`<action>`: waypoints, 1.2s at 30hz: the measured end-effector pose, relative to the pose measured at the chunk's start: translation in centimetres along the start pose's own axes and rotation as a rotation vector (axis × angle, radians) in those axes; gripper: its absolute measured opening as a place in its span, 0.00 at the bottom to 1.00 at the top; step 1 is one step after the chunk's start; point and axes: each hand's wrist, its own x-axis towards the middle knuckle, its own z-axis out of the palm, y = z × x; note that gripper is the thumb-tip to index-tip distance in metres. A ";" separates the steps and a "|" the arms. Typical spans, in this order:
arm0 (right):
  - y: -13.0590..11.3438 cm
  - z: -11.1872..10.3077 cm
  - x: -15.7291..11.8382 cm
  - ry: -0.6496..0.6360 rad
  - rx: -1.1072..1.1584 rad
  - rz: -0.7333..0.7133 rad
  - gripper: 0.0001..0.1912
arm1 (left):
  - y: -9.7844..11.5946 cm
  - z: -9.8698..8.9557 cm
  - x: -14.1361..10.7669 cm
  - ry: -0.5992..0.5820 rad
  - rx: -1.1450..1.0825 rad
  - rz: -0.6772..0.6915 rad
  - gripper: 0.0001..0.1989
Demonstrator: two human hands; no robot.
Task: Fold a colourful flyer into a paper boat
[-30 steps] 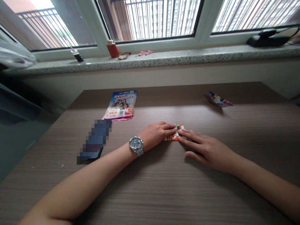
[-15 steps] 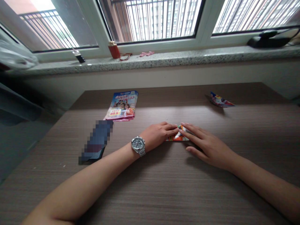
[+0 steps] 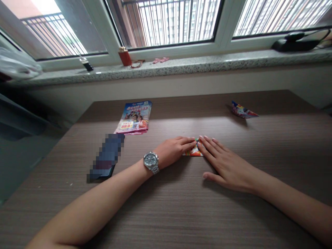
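Note:
A small folded piece of colourful printed paper (image 3: 195, 151) lies flat on the brown wooden table (image 3: 166, 207). The fingers of my left hand (image 3: 173, 149) rest on its left part, stretched out and close together. My right hand (image 3: 225, 164) lies palm down over its right side, fingers extended and thumb spread toward me. Parts of the paper are hidden under both hands. A silver watch (image 3: 150, 159) sits on my left wrist.
A stack of printed flyers (image 3: 135, 117) lies at the back left, with a blurred dark phone-like object (image 3: 107, 155) in front. A folded paper shape (image 3: 243, 110) stands at the back right. On the windowsill (image 3: 181, 67) are a red container (image 3: 125, 57) and a black device (image 3: 294, 43).
My right hand has flattened onto the right side of the paper, covering more of it, and its thumb has spread farther from the fingers. My left hand is nearly unmoved.

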 end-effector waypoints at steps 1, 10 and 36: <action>0.0 0.0 0.0 0.007 0.004 -0.005 0.50 | 0.1 -0.1 -0.1 0.006 -0.008 0.010 0.23; -0.1 -0.3 0.0 0.008 0.002 -0.008 0.52 | 0.9 -1.0 -0.7 -0.032 0.000 0.149 0.22; -0.2 -0.3 0.1 -0.023 -0.006 0.006 0.52 | 0.7 -3.3 -7.1 -0.112 0.020 -0.070 0.23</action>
